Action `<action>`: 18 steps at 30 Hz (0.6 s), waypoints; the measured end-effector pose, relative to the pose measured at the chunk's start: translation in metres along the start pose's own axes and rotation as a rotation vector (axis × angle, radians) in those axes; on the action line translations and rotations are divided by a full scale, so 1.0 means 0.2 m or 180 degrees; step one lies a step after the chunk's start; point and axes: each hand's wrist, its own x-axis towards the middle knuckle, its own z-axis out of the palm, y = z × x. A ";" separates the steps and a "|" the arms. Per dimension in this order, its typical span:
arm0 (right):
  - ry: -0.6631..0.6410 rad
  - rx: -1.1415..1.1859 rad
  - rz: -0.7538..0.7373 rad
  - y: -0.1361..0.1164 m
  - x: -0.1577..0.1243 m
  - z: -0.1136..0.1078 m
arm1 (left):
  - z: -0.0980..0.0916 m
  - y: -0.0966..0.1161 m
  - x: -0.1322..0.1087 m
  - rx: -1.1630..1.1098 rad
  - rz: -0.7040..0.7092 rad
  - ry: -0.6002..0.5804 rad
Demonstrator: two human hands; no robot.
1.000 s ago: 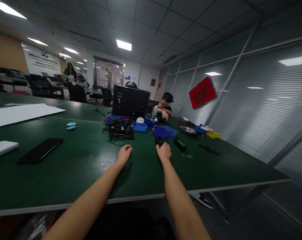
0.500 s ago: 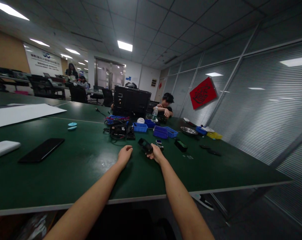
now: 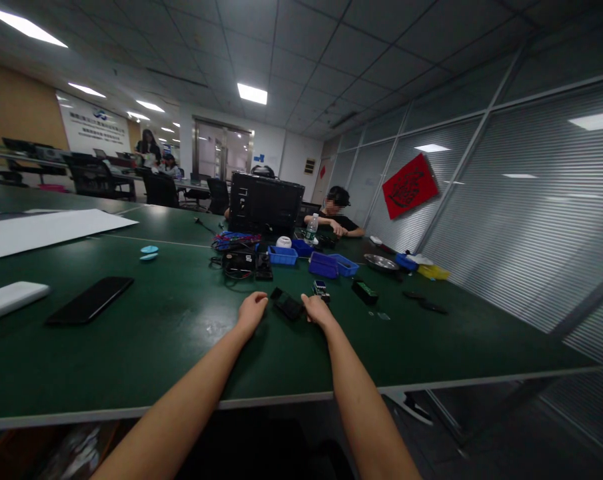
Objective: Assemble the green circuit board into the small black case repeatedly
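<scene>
A dark, boxy black device (image 3: 287, 305) lies on the green table between my two hands; its exact kind is too dim to make out. Just to its right is my right hand (image 3: 316, 311), thumb and fingers a little apart, no longer around the device. To its left, my left hand (image 3: 252, 311) rests on the tabletop with loosely bent fingers and nothing in them. Behind my right hand stands a small module with a screen (image 3: 320, 288). Further right sits a black box with a green top (image 3: 364, 292).
Blue trays (image 3: 324, 265), a baseball (image 3: 284, 242), a cable bundle (image 3: 234, 241), a water bottle (image 3: 312, 229) and a monitor (image 3: 266, 203) stand ahead. A metal plate (image 3: 381, 263) is at right. A black tablet-like slab (image 3: 90, 300) lies left. A person (image 3: 337, 213) sits opposite.
My right hand has let go of the black device, which was tilted in its grasp and now lies on the table. My left hand has hardly moved.
</scene>
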 end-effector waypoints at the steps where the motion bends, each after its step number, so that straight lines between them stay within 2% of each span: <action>1: 0.0301 -0.0194 0.0065 -0.01 -0.01 -0.01 | 0.00 0.00 0.00 0.0001 -0.0010 0.0000; 3: 0.0815 -0.0307 0.0012 -0.05 -0.03 -0.01 | 0.00 0.01 -0.01 0.0000 -0.0050 -0.0005; 5: 0.0981 -0.0089 -0.0520 -0.09 -0.07 -0.01 | -0.01 0.02 -0.01 -0.0012 -0.0074 -0.0013; 8: 0.0734 0.0179 -0.1680 -0.15 -0.13 0.02 | -0.01 0.03 -0.01 0.0000 -0.0064 -0.0015; 11: 0.0300 0.0105 -0.2205 -0.19 -0.16 0.07 | -0.01 0.02 -0.01 0.0023 -0.0024 -0.0016; 14: 0.0313 0.0164 -0.2057 -0.19 -0.14 0.09 | -0.01 0.02 -0.01 -0.0012 -0.0021 -0.0004; 18: 0.0646 0.0162 -0.1114 -0.13 -0.08 0.05 | -0.01 0.02 -0.01 -0.0047 -0.0064 0.0011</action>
